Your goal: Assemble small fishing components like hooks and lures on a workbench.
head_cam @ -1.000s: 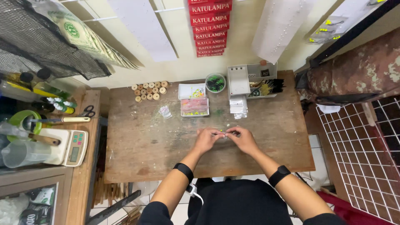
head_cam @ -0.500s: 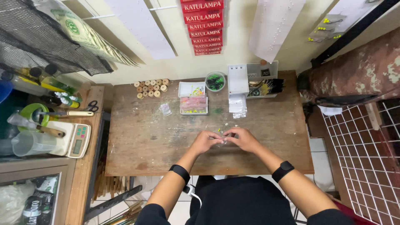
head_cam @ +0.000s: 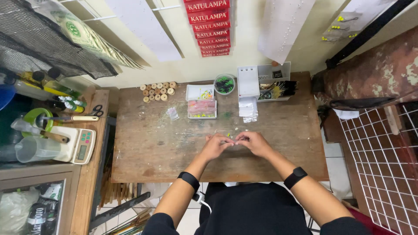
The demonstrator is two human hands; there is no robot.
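My left hand and my right hand meet fingertip to fingertip low over the middle of a worn wooden table. Both pinch something very small between them; it is too tiny to make out. A few small yellow-green beads lie on the wood just beyond my fingers. Each wrist wears a black band.
At the table's far edge stand wooden spools, clear compartment boxes of beads, a round tub and a white organiser. A scale with a jug, bottles and scissors fills the left shelf. A wire grid stands right.
My hands stay together at the same spot, the fingers shifting slightly around the tiny piece. The view has tilted a little; nothing on the table has moved.
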